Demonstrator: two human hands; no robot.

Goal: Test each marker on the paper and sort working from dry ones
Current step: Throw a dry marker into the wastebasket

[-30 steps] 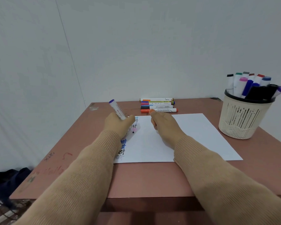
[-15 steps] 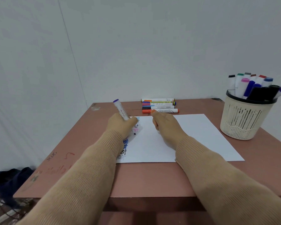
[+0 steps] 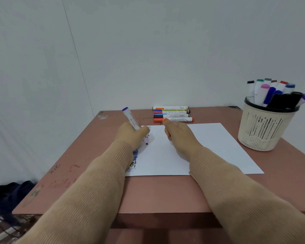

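My left hand (image 3: 132,134) grips a white marker with a purple end (image 3: 131,118), tilted, its dark tip touching the white paper (image 3: 209,148) near the left edge. Coloured test marks (image 3: 135,159) run down that edge, partly hidden by my left sleeve. My right hand (image 3: 178,136) rests on the paper with fingers curled under and thumb up; whatever is inside it is hidden. Several capped markers (image 3: 171,114) lie in a row beyond the paper. A cream basket (image 3: 264,131) at the right holds several more markers upright.
The brown table (image 3: 165,192) stands against a white wall, with old scribbles (image 3: 63,173) on its left side. Dark cloth (image 3: 5,192) lies on the floor to the left. The basket stands close to the paper's right corner.
The marker in my left hand has shifted slightly to the right on the paper. My right hand stays where it was.
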